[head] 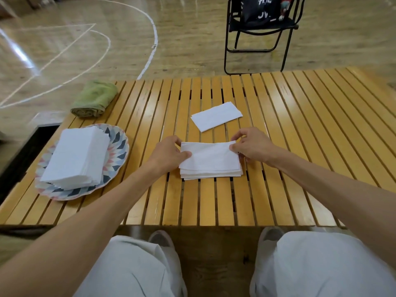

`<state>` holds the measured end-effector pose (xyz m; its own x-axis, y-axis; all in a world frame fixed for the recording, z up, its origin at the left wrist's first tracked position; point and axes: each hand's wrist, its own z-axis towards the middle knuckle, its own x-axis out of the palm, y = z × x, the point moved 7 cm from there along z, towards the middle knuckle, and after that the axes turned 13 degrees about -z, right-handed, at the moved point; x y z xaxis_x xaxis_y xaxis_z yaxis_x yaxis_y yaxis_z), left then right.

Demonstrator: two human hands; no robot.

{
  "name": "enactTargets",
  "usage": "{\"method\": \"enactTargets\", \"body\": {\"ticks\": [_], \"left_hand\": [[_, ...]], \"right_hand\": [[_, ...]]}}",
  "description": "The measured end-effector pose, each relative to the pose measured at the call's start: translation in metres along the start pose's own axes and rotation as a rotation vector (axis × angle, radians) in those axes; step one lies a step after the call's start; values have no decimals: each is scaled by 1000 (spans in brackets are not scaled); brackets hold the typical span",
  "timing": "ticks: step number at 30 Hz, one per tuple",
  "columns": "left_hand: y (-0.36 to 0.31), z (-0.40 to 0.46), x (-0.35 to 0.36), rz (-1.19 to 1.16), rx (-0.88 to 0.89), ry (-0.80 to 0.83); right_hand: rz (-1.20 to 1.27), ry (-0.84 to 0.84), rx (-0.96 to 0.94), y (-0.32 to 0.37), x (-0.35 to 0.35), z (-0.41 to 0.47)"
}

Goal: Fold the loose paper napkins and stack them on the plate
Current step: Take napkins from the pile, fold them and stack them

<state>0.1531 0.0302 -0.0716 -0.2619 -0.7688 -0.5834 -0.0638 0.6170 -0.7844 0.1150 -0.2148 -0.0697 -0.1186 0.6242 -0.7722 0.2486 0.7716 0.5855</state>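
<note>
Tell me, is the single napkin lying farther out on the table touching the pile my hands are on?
Apart. The head view shows bare table slats between the single napkin and the pile under both hands.

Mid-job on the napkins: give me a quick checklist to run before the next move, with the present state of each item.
1. Both hands on the top napkin: ok. Left hand pinches its left edge, right hand its right corner.
2. Fold finished, edges aligned: cannot tell; the sheet looks rumpled and partly lifted.
3. Loose pile underneath staying put: ok, lying flat on the table.
4. Plate has room: ok, though the folded stack covers most of it.
5. Stack on plate stable: ok, slightly fanned, not leaning.
6. Single napkin further back: not ok, not yet on the plate.
</note>
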Motion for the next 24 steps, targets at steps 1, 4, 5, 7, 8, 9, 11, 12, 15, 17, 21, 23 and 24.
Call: {"method": "enactTargets", "body": {"ticks": [1,4,5,7,8,9,11,12,15,17,21,23,24], "left_hand": [[1,1,-1,32,-5,-3],[3,1,-8,174,-12,-15],[1,1,-12,225,1,-32],[-7,-1,-17,288,68,-73],[-13,-3,-16,293,121,-72],[-20,-6,-11,294,181,-45],[-33,-10,4,336,298,37],[-37,-12,12,382,339,64],[-40,-12,32,531,420,108],[-37,-11,39,561,422,136],[-36,-9,42,551,412,179],[-41,-5,39,527,422,171],[-44,-1,35,506,428,142]], "right_hand": [[-18,-4,-9,0,0,0],[-91,-57,-12,-5,-3,-1],[-119,-94,-16,-6,-6,-2],[-178,-167,-52,-3,-11,-4],[-211,-188,-92,1,-11,-6],[-249,-193,-150,8,-9,-9],[-356,-157,-283,23,1,-14],[-424,-137,-340,29,8,-16],[-599,-104,-445,40,24,-21],[-647,-82,-449,40,30,-21],[-634,-49,-432,38,31,-17],[-589,-59,-406,38,26,-11],[-562,-75,-380,38,22,-6]]}}
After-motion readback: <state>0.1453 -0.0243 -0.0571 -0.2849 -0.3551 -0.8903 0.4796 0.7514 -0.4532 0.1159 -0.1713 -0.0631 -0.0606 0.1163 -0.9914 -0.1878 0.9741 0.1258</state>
